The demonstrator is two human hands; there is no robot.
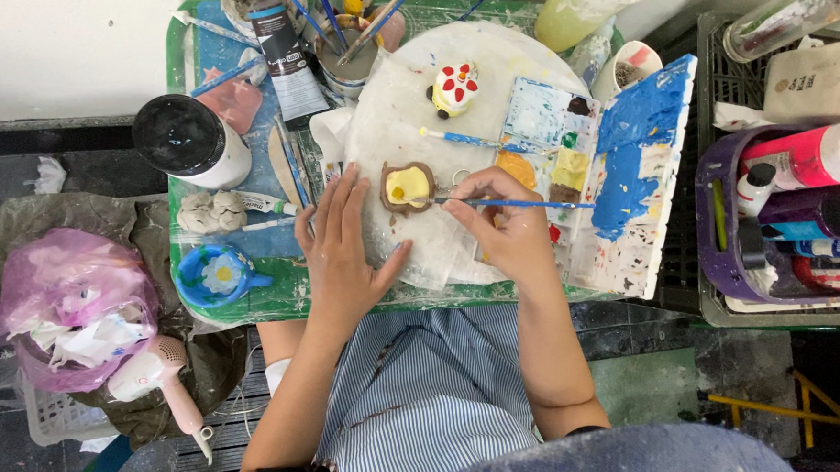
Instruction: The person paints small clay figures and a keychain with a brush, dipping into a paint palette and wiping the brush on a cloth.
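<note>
My right hand [504, 224] holds a thin blue-handled paintbrush [524, 203] whose tip touches a small brown clay piece with a yellow centre [408, 186]. That piece lies on a clear plastic sheet over a round white board [516, 59]. My left hand [341, 245] lies flat, fingers spread, on the plastic just left of the piece. A second blue brush [463, 139] lies above it. A white clay figure with red spots [455, 87] stands farther back on the board.
A paint-smeared palette box [632, 172] stands open at right. A black-lidded jar [190, 140], paint tube [286, 56], brush cup [349, 63], blue flower cup [216, 275] crowd the green tray [284, 296]. Paint bottles fill a purple basket [718, 249]. A pink bag [69, 302] and hairdryer [164, 374] lie left.
</note>
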